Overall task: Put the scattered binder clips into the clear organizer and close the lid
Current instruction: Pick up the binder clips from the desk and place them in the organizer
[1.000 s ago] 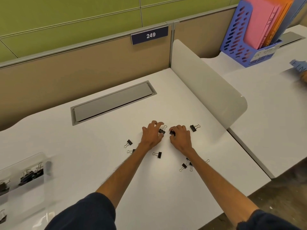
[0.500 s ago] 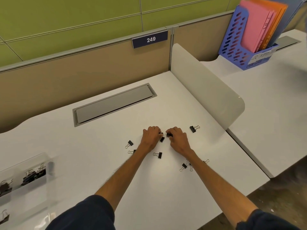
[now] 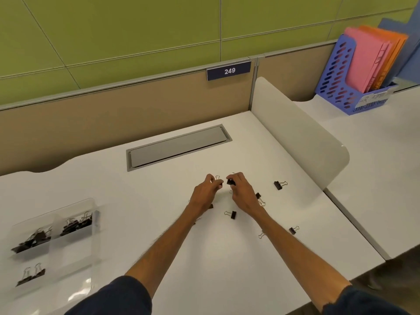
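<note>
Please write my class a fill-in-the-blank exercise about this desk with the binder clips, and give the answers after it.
1. The right hand pinches a black ____; the left hand pinches another.
2. The clear organizer lies to the ____ of both hands.
3. The sign on the partition reads ____.
4. The blue file holder holds pink and ____ folders.

Missing words: binder clip; left; 249; orange.

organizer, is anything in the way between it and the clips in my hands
Nothing visible does. The left hand and right hand each pinch a binder clip; apart from a loose clip lying flat by the left wrist, only bare desk separates them from the clear organizer.
</note>
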Demonstrator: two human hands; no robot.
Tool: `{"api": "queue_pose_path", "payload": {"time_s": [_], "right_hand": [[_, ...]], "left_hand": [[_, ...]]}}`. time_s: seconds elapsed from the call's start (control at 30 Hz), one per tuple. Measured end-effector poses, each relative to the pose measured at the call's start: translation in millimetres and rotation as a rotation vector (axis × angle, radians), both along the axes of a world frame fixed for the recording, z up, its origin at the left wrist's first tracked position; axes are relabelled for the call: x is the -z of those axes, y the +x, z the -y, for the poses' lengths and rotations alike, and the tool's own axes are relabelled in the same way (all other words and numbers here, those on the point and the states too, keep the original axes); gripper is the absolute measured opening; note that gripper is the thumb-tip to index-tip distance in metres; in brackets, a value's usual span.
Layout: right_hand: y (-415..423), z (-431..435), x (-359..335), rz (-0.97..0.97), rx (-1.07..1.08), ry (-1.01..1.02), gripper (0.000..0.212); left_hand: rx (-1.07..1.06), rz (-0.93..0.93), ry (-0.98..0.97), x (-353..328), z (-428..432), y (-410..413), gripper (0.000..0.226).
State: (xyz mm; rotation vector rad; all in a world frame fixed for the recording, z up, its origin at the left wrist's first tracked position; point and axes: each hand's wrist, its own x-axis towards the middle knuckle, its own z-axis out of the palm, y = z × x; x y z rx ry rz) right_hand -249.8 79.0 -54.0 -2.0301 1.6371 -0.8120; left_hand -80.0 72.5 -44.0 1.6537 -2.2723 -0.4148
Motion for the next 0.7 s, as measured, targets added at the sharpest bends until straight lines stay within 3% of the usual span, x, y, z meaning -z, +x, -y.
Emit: {"api": "queue_pose_path", "payload": {"time_s": [0.27, 0.7], "right_hand": [[53, -9, -18, 0.012, -0.057, -0.134, 0.038], [186, -26, -31, 0.031, -0.28, -0.204, 0.036]], "left_hand": [[-0.154, 0.072, -0.137, -24, -31, 57, 0.03], [-0.389, 0.102, -0.181, -47, -88, 178, 0.028]]}}
